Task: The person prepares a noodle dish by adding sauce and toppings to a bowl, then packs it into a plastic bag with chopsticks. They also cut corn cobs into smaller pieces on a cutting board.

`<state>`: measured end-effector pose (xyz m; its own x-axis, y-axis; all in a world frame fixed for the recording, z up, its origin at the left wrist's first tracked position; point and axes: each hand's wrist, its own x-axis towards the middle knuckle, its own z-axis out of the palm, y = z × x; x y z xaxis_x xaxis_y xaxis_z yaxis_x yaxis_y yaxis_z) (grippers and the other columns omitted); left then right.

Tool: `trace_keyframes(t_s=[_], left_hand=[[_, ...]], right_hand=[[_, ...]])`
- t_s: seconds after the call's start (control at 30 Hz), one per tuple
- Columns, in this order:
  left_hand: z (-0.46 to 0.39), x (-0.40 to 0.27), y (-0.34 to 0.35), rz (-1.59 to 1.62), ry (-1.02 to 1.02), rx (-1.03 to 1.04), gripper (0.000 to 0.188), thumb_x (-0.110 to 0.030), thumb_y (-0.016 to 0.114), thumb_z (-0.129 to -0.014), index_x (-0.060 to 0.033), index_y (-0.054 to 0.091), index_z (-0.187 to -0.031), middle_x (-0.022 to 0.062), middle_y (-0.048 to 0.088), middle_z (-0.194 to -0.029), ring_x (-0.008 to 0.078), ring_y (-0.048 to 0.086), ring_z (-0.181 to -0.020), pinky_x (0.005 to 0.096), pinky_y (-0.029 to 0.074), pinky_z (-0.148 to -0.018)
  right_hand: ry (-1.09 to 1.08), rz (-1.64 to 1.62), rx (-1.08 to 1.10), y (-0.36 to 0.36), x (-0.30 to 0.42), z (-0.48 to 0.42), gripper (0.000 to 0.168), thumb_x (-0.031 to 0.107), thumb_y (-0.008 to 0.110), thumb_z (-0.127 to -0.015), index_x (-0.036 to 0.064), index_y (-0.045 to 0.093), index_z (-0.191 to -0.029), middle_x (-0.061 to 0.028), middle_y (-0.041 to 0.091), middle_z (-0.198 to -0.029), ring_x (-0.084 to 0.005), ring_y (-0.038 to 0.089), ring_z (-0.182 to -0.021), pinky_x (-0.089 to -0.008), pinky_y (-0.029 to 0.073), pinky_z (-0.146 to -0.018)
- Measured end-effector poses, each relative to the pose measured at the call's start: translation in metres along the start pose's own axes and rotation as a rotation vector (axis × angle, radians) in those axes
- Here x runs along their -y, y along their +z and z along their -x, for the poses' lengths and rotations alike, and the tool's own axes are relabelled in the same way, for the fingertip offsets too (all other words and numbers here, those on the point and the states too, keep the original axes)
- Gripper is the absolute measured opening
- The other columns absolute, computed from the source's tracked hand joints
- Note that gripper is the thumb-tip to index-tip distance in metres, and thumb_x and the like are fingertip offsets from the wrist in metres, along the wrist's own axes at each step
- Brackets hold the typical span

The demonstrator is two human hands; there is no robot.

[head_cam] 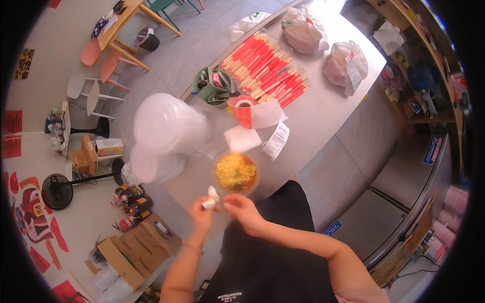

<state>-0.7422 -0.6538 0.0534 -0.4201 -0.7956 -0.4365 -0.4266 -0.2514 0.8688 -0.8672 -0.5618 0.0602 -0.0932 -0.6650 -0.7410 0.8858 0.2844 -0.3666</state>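
Observation:
My left hand (202,213) grips a crumpled white tissue (211,198) with a yellowish stain. Close to its right, my right hand (242,210) has fingers bent and seems to hold nothing, though blur hides whether the fingertips touch. Just beyond both hands, a round clear plastic bowl (259,178) of yellow noodles in reddish broth stands without a lid at the metal table's near end. Folded white napkins (242,140) lie behind the bowl, beside a curled printed receipt (277,141). A roll of red-and-white labels (242,110) stands farther back.
Stacked clear plastic containers (166,123) stand left on the metal table (303,130). Behind are a green pen holder (210,91), wrapped chopsticks (265,68) and tied plastic bags (346,66). A cardboard box (140,250) and a black fan (58,191) are at lower left.

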Motion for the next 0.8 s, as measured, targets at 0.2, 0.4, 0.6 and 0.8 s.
trace_keyframes(t_s=[0.2, 0.4, 0.6, 0.8], left_hand=[[-0.094, -0.003, -0.006, -0.259, 0.057, -0.15, 0.013, 0.002, 0.053, -0.083, 0.0023, 0.059, -0.095, 0.0085, 0.064, -0.073, 0.0138, 0.063, -0.067, 0.0263, 0.05, -0.066], [-0.131, 0.018, 0.013, -0.34, 0.134, -0.094, 0.019, -0.001, 0.06, -0.08, 0.0036, 0.058, -0.098, 0.012, 0.061, -0.101, 0.0157, 0.063, -0.081, 0.0249, 0.051, -0.066], [-0.075, -0.074, 0.001, -1.012, 0.629, -0.138, 0.027, -0.005, 0.068, -0.072, -0.0009, 0.059, -0.097, 0.013, 0.058, -0.098, 0.0238, 0.059, -0.077, 0.0343, 0.047, -0.073], [-0.084, -0.155, -0.019, -1.375, 0.993, -0.297, 0.023, -0.006, 0.07, -0.069, -0.0046, 0.058, -0.089, 0.0092, 0.057, -0.088, 0.0276, 0.054, -0.084, 0.0371, 0.043, -0.072]], right_hand=[[0.068, 0.081, 0.111, -0.015, -0.013, -0.003, 0.015, 0.01, 0.058, -0.085, 0.005, 0.056, -0.099, 0.0014, 0.056, -0.083, -0.0077, 0.052, -0.071, -0.022, 0.041, -0.064], [-0.029, 0.077, 0.112, -0.025, -0.004, 0.005, 0.014, 0.008, 0.057, -0.084, 0.002, 0.056, -0.097, 0.0, 0.056, -0.083, -0.0086, 0.053, -0.072, -0.022, 0.043, -0.065], [-0.09, 0.13, 0.071, -0.031, 0.001, 0.007, 0.012, 0.007, 0.057, -0.085, 0.001, 0.056, -0.095, -0.0004, 0.055, -0.079, -0.0083, 0.052, -0.07, -0.0222, 0.044, -0.065], [-0.116, 0.241, 0.114, -0.026, 0.003, 0.005, 0.012, 0.007, 0.056, -0.085, 0.001, 0.056, -0.094, 0.0, 0.055, -0.077, -0.0075, 0.052, -0.068, -0.0225, 0.044, -0.064]])
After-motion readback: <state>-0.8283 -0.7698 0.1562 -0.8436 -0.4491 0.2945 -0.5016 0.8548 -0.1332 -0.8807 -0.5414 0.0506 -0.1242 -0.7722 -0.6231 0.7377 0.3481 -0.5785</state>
